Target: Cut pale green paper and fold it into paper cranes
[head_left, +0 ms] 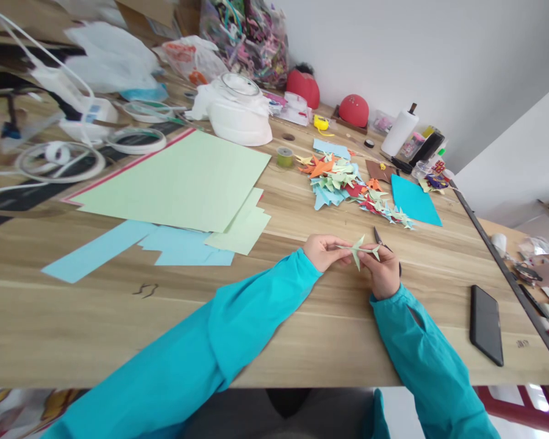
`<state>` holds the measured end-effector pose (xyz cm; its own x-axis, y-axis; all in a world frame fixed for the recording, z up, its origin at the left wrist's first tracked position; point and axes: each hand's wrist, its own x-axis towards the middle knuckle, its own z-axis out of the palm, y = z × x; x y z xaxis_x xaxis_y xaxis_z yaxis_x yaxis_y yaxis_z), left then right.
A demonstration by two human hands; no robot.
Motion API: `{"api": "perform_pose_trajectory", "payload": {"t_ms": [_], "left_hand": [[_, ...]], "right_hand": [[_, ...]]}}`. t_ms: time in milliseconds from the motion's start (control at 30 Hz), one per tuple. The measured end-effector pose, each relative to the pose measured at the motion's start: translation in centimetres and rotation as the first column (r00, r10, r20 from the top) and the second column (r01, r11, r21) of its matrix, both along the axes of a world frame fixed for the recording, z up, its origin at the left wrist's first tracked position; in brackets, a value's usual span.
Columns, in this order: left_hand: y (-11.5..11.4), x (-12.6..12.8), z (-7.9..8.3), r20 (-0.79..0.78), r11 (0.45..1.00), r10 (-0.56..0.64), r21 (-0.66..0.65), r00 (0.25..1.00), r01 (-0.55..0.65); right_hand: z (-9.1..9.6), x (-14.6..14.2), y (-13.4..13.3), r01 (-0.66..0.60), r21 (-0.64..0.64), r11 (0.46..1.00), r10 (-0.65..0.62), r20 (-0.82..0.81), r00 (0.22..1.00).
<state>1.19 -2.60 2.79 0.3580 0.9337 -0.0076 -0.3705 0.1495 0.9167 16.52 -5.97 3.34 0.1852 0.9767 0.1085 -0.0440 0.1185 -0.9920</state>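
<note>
Pale-green paper bird sits between the two hands, above the bench. The left hand pinches its pointed left end between thumb and fingers; the right hand grips it near the forked tail, thumb and fingertips closed on the paper.

Tearing looks the likeliest trouble: the piece seems thin and narrow, so a pull from both ends at once could rip it, and a hard squeeze could crease the spread wings. Scissors lie partly hidden behind the right hand, and lowering that hand unwatched could knock it against them or snag the paper. The loose pile of coloured paper cut-outs farther across the bench could scatter or bend if a forearm swept through it. A phone lies to the right, apart from the work, so it seems an unlikely obstacle.
</note>
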Motion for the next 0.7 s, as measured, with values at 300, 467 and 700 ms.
{"api": "perform_pose_trajectory", "payload": {"t_ms": [300, 467, 700], "left_hand": [[0.6, 0.2, -0.7, 0.057, 1.000, -0.016, -0.014, 0.998, 0.017], [0.9, 0.7, -1.6, 0.049, 0.999, 0.030, -0.044, 0.998, -0.028], [1.0, 0.7, -1.7, 0.037, 0.995, 0.075, -0.062, 0.996, -0.073]], "right_hand": [[0.2, -0.2, 0.1, 0.012, -0.049, 0.999, -0.019, -0.132, 0.991], [0.4, -0.2, 0.1, 0.011, -0.054, 0.998, -0.020, -0.169, 0.985], [0.8, -0.3, 0.0, 0.034, -0.052, 0.998, -0.043, -0.190, 0.981]]}}
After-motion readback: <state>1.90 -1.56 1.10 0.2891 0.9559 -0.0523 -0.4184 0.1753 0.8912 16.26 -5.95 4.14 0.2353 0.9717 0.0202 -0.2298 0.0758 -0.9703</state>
